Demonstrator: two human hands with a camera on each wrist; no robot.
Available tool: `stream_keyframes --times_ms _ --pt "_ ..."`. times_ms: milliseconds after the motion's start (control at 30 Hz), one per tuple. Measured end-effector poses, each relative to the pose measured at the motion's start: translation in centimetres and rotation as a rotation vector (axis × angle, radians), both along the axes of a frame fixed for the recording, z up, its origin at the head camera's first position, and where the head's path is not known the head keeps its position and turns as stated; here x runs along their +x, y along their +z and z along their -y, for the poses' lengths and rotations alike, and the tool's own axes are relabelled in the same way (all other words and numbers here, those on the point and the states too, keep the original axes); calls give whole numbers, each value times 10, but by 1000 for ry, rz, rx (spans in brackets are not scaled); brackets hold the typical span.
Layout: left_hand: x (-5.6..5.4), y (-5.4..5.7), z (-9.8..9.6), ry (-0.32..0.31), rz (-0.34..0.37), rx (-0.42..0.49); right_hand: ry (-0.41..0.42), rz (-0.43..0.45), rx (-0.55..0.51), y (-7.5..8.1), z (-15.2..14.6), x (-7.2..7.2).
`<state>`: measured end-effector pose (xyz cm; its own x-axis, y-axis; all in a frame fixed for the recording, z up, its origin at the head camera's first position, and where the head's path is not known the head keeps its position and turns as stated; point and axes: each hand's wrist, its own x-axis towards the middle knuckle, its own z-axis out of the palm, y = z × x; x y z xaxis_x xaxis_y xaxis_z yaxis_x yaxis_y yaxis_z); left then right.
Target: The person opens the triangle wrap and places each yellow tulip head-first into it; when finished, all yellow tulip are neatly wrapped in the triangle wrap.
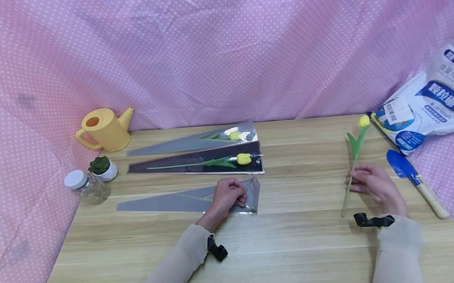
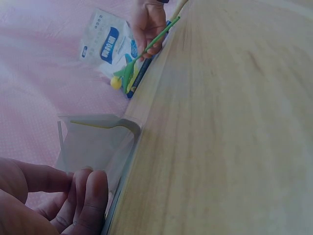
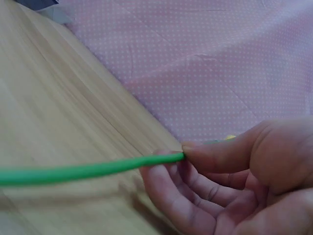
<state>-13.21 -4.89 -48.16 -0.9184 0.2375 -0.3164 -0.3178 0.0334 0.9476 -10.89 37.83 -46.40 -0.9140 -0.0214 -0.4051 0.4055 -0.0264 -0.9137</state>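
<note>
My right hand (image 1: 371, 182) pinches the green stem of a yellow artificial tulip (image 1: 355, 147) between thumb and fingers. The bloom points away toward the back of the table, and the bare stem end (image 3: 73, 172) runs out in front of the thumb in the right wrist view. My left hand (image 1: 228, 194) pinches the upper film of a grey tapered flower sleeve (image 1: 154, 204) near its wide end. In the left wrist view the sleeve's clear mouth (image 2: 95, 142) stands raised beyond the fingertips.
Behind lie a black sleeve (image 1: 170, 162) and another grey sleeve (image 1: 159, 146), each with a yellow tulip. At left stand a yellow watering can (image 1: 108, 132), a potted succulent (image 1: 105, 169) and a lidded jar (image 1: 92, 188). A fertilizer bag (image 1: 438, 96) and blue trowel (image 1: 402, 165) are at right.
</note>
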Motion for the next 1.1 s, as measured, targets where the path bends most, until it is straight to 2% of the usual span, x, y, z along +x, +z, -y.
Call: stream_keyframes --times_ms 200,600,933,1100 --pt "-1 -1 0 2 4 -2 -16 -32 -184 -2 4 -2" --pt "0 0 0 5 1 4 -44 -141 -433 -6 20 -5" --pt "0 -1 0 4 1 -9 -112 -142 -519 -3 39 -10" --pt "-1 -1 0 1 -2 0 -158 -124 -521 -1 47 -12"
